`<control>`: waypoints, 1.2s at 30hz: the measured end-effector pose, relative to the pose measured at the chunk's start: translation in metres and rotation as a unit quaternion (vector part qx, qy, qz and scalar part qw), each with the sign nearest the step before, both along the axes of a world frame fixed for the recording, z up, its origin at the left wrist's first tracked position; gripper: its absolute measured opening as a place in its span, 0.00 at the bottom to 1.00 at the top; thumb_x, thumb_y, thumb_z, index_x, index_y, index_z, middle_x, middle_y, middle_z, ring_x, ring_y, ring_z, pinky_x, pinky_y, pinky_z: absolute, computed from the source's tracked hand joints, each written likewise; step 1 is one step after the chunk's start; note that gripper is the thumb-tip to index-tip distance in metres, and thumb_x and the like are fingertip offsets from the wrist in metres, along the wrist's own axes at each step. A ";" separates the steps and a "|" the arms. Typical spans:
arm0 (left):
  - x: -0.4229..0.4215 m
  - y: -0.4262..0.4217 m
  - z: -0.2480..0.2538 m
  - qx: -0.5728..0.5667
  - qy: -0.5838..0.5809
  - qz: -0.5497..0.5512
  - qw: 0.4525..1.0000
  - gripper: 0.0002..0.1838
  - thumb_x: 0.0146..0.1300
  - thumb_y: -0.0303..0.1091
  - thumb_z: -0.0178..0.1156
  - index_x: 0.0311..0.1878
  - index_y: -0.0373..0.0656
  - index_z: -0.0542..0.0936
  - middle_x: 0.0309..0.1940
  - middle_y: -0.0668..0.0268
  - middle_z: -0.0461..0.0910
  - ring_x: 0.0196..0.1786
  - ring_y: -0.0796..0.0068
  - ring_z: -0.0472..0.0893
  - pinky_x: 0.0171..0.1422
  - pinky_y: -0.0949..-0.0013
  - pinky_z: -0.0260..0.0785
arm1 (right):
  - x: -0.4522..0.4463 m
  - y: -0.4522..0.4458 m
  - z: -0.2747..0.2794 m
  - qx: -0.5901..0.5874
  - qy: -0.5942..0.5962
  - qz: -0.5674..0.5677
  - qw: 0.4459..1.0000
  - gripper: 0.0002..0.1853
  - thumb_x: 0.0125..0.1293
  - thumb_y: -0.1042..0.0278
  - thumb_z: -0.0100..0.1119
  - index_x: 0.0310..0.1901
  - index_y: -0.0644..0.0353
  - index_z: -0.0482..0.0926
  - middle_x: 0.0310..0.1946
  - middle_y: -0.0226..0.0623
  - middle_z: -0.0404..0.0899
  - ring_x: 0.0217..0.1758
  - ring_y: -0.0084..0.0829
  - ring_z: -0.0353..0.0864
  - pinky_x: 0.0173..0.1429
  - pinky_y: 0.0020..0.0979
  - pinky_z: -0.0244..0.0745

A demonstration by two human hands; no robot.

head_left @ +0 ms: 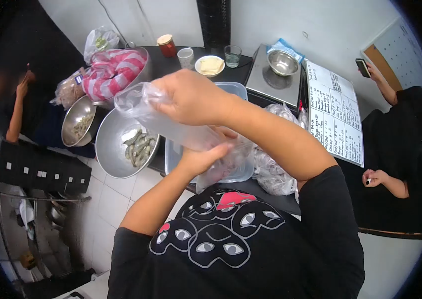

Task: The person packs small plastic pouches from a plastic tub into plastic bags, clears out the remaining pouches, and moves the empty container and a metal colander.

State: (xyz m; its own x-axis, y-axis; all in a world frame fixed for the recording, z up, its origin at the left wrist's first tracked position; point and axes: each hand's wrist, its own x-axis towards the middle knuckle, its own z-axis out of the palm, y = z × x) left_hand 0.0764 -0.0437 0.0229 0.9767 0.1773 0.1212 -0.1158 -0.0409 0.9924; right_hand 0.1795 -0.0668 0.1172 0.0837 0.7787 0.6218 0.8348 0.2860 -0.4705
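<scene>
A clear plastic bag [183,133] stretches between my two hands. My right hand [187,97] reaches across to the left and is closed on its bunched upper end. Lower down, my left hand [203,158] is wrapped round the bag, thumb towards the right. Something pinkish shows through the plastic below the left hand; I cannot make out what. Under both hands stands a translucent plastic tub [242,90], largely hidden by my arms. Left of them, a large metal bowl [107,160] holds raw shrimp [140,148].
Several filled plastic bags [271,174] lie right of the tub. A scale [276,82] bears a small steel bowl [282,63]. Handwritten sheets [334,112] lie beside it. A smaller shrimp bowl [73,133] and a striped bag [113,74] are left. Two people stand nearby.
</scene>
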 end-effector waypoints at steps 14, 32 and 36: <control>0.041 0.009 0.004 0.144 0.030 -0.125 0.981 0.19 0.51 0.29 0.63 0.47 0.37 0.73 0.37 0.66 0.77 0.37 0.79 0.74 0.43 0.72 0.67 | 0.034 -0.077 0.034 0.058 0.688 0.050 0.721 0.10 0.63 0.63 0.39 0.37 0.58 0.69 0.11 0.25 0.55 0.10 0.18 0.50 0.16 0.23 0.46; 0.049 -0.009 0.011 0.046 -0.011 -0.308 0.950 0.21 0.66 0.47 0.45 0.44 0.37 0.76 0.44 0.60 0.76 0.45 0.77 0.70 0.50 0.74 0.61 | 0.044 -0.056 0.026 0.116 0.759 0.026 0.640 0.10 0.59 0.61 0.45 0.38 0.57 0.69 0.14 0.25 0.58 0.13 0.17 0.52 0.18 0.23 0.49; 0.048 -0.005 -0.006 0.035 -0.047 -0.187 0.981 0.25 0.68 0.49 0.39 0.41 0.37 0.78 0.30 0.68 0.74 0.33 0.80 0.67 0.43 0.75 0.60 | 0.088 -0.079 0.007 0.135 0.769 0.055 0.622 0.10 0.59 0.63 0.41 0.39 0.56 0.67 0.15 0.28 0.61 0.14 0.21 0.57 0.20 0.25 0.56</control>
State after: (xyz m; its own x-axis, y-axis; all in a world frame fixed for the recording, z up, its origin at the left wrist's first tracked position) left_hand 0.1245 -0.0483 0.0172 0.9554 -0.2038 0.2138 -0.2275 -0.0460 0.9727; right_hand 0.2679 -0.1462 0.1243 0.6966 0.7172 -0.0182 -0.5758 0.5438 -0.6106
